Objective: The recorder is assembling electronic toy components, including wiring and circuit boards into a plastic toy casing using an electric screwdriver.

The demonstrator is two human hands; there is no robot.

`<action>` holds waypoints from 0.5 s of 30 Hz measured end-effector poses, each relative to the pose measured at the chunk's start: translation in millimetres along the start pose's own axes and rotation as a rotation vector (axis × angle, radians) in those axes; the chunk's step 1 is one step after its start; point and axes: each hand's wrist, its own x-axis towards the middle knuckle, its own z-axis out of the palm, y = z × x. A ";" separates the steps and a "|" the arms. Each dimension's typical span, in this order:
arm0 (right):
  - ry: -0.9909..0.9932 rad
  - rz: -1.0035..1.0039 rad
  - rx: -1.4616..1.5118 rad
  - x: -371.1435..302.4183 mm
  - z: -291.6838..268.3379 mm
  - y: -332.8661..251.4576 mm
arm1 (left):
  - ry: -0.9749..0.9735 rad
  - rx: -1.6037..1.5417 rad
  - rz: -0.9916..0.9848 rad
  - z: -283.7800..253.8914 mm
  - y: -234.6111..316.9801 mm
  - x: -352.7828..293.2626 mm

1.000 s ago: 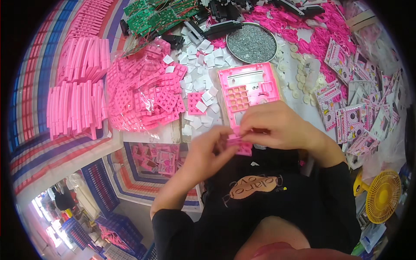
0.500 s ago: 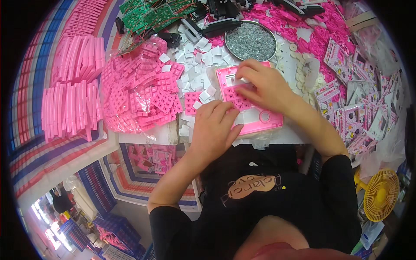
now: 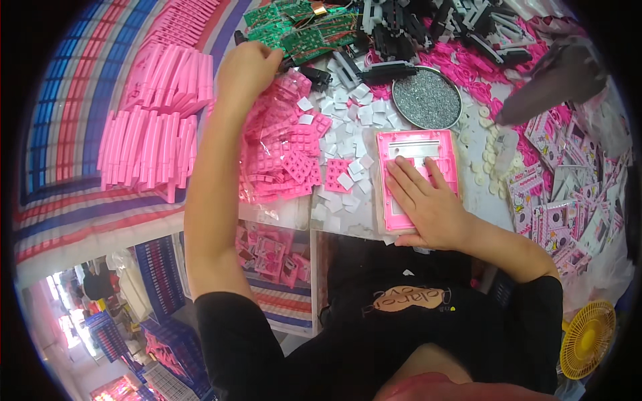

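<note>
Worktable (image 3: 468, 200): lying on it are stacked pink casing strips (image 3: 154, 127), a heap of pink keypad mats (image 3: 281, 154), green circuit boards (image 3: 294, 27), a round tray of grey screws (image 3: 426, 99) and scattered white squares (image 3: 348, 113). Pink calculator shell (image 3: 416, 175): lying flat near the table's front edge, under the right hand (image 3: 428, 204), which is pressing on it with open, flat fingers. Left hand (image 3: 246, 70): reaching far forward, loosely curled beside the circuit boards; whether it is gripping anything cannot be told.

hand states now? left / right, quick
Left hand: curled at the green circuit boards; whether it grips one cannot be told.
Right hand: open, flat, palm down on the pink calculator shell, holding nothing.
</note>
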 end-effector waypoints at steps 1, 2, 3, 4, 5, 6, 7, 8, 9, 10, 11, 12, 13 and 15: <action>0.009 -0.007 0.004 1.0 -0.5 0.0 | -0.028 0.141 -0.051 14.3 -7.3 28.3; 0.017 -0.006 0.009 0.6 0.9 1.8 | -0.059 0.279 -0.097 29.8 -7.8 46.5; 0.024 0.003 0.011 -1.1 1.7 5.3 | -0.005 0.288 -0.154 41.3 11.6 49.2; 0.031 0.003 0.003 -1.8 2.0 4.7 | 0.062 0.218 -0.197 52.1 18.3 54.5; 0.039 0.002 -0.003 -2.2 2.0 3.3 | 0.129 0.149 -0.241 60.3 22.4 60.4; 0.043 0.007 -0.007 -3.1 2.5 2.9 | 0.164 0.093 -0.265 66.9 28.3 64.1; 0.046 0.007 -0.011 -2.8 2.3 3.5 | 0.198 0.038 -0.290 72.1 32.7 67.3; 0.049 0.006 -0.014 -2.2 2.1 4.1 | 0.233 -0.016 -0.315 75.7 35.7 70.5; 0.052 0.009 -0.014 -3.1 2.2 3.8 | 0.242 -0.036 -0.298 75.7 41.5 71.5; 0.056 0.009 -0.015 -4.2 2.5 4.4 | 0.252 -0.056 -0.281 74.8 46.8 72.7; 0.060 0.007 -0.016 -4.9 2.8 5.4 | 0.262 -0.075 -0.264 74.2 51.7 73.1; 0.064 0.002 -0.018 -5.3 2.5 5.5 | 0.302 -0.076 -0.246 75.4 54.1 74.0; 0.064 -0.001 -0.015 -5.6 2.9 4.7 | 0.343 -0.077 -0.228 76.6 56.5 74.3; 0.068 -0.009 -0.013 -5.3 3.9 3.9 | 0.379 -0.063 -0.194 75.1 58.4 72.8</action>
